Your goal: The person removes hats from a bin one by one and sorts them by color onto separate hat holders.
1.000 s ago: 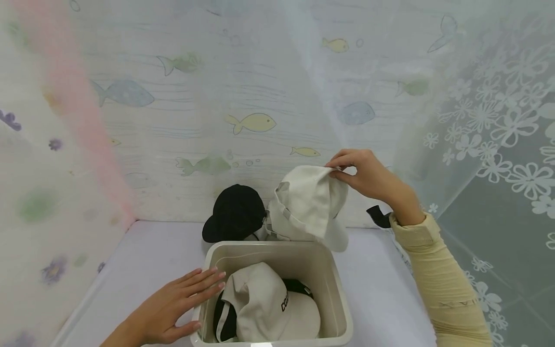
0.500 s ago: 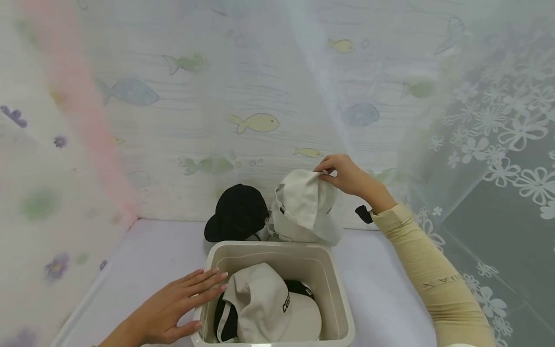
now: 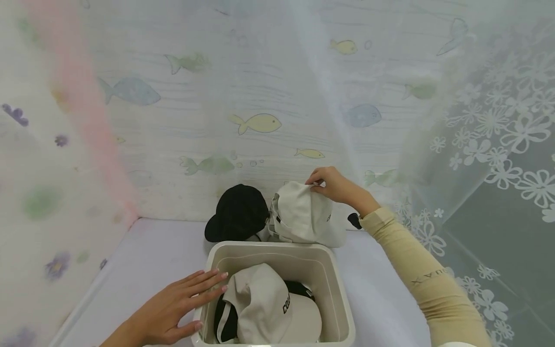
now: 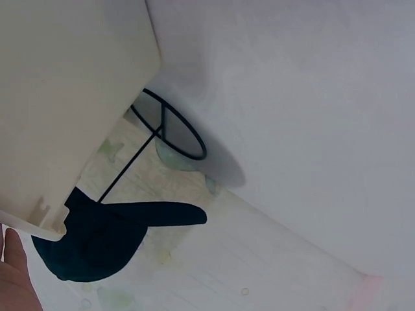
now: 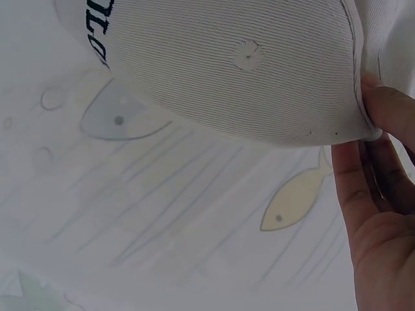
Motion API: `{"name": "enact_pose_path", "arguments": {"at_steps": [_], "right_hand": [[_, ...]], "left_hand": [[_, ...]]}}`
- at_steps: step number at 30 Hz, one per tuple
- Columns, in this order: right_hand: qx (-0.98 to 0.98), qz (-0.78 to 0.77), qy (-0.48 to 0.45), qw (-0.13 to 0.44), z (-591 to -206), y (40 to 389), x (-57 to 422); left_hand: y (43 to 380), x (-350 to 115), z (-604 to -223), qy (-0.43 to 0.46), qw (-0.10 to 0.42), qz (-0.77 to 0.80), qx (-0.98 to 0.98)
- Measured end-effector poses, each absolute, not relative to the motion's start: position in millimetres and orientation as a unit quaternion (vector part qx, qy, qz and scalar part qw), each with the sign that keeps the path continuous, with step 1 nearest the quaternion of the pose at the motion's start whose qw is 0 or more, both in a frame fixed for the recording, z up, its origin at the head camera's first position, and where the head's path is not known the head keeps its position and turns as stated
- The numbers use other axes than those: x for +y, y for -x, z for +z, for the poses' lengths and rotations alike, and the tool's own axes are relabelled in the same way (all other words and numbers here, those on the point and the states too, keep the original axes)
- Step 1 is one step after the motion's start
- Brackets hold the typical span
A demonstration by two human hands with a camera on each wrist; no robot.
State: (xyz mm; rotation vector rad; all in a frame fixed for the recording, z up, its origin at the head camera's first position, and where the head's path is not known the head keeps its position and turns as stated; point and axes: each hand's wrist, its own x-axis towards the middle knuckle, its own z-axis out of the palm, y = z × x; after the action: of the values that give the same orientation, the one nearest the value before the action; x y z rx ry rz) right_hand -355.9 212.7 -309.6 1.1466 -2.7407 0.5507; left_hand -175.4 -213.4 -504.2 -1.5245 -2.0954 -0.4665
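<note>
At the back, my right hand (image 3: 336,185) pinches the crown of a white baseball cap (image 3: 299,212) between thumb and fingers. The right wrist view shows the pinched cloth up close, with dark lettering on the front of the white cap (image 5: 214,71). Left of it a black cap (image 3: 238,212) sits on a black wire stand (image 4: 126,168). My left hand (image 3: 173,306) lies with straight fingers at the left rim of a beige plastic bin (image 3: 269,248). Inside the bin lies a beige cap (image 3: 260,303) with dark lettering, partly covering black caps.
The bin stands at the front of a table (image 3: 160,250) covered in pale cloth. Behind rises a white curtain (image 3: 269,86) printed with fish. Sheer netting (image 3: 498,130) with white flowers hangs on the right.
My right hand has come down and to the left with the white cap, which now sits lower beside the black cap. The left hand has stayed at the bin.
</note>
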Motion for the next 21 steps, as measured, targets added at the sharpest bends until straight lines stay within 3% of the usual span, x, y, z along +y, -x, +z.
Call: {"name": "enact_pose_path", "arguments": {"at_steps": [9,16,21], "right_hand": [[-0.897,0.191,-0.388,0.091,-311.4,364.5,201.9],[-0.903,0.185,-0.386,0.037,-328.2,365.6,190.3],[-0.906,0.192,-0.375,0.029,-342.3,364.8,190.9]], "left_hand": [[177.6,-211.1,-504.6,0.573,0.258,-0.187,-0.755],[176.6,-210.0,-506.1,0.578,0.260,-0.196,-0.748],[177.1,-210.1,-506.1,0.574,0.260,-0.196,-0.752]]}}
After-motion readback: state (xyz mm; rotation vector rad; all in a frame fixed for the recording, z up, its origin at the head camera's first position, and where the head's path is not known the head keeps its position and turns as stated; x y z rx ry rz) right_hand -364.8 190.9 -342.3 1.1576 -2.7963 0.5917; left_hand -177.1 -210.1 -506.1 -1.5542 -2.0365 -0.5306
